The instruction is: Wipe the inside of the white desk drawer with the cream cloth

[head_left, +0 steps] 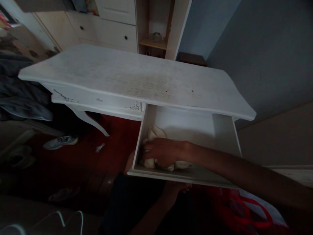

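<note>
A white desk has its right drawer [220, 133] pulled out towards me. Inside it, near the left front corner, my right hand [166, 151] presses on a crumpled cream cloth [156, 131] with its fingers curled over it. Folds of the cloth stick out behind the hand and below it along the drawer's front. My left hand [177, 187] is low, just below the drawer's front edge. Only some of its fingertips show there, in dim light, and I see nothing in it.
The desktop [102, 65] has grey smudges and small dark specks. A shoe [61, 142] and a white scrap [99, 148] lie on the red floor. At lower right is a red-handled bag [251, 209]. Dark clothes [19, 88] are heaped at left, a cabinet [105, 31] stands behind.
</note>
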Motion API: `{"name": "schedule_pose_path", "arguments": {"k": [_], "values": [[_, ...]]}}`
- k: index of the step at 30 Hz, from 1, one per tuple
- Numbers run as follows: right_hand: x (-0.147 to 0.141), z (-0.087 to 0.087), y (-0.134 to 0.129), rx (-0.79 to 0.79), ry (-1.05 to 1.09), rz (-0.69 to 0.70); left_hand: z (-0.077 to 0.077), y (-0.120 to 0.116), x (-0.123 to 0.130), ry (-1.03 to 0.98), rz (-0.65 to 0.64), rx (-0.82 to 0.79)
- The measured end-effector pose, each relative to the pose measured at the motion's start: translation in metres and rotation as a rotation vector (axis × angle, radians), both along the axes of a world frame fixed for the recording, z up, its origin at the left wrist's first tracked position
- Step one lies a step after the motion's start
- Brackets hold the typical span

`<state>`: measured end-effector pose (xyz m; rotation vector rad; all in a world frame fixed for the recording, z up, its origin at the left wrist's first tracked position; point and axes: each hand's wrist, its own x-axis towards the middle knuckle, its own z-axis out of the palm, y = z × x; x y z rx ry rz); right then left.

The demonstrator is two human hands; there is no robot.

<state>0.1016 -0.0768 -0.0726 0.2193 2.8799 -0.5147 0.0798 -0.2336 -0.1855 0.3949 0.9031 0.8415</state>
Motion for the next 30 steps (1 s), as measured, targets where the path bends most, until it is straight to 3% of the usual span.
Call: {"name": "schedule_pose_path", "arguments": {"k": [4,12,21,30], "values": [[-0.001,0.002,0.004,-0.084,-0.007,0.006,0.0,0.001,0.001,-0.016,-0.003,-0.013],[-0.023,-0.019,-0.018,0.223,-0.048,-0.244,0.0,0.001,0.002,-0.025,-0.005,-0.041],[-0.034,-0.019,-0.037,0.288,-0.102,-0.489,-0.002,0.003,0.004,-0.03,-0.005,-0.013],[-0.03,-0.016,-0.015,0.363,-0.103,-0.757,-0.002,0.002,0.003,-0.01,-0.022,0.025]]}}
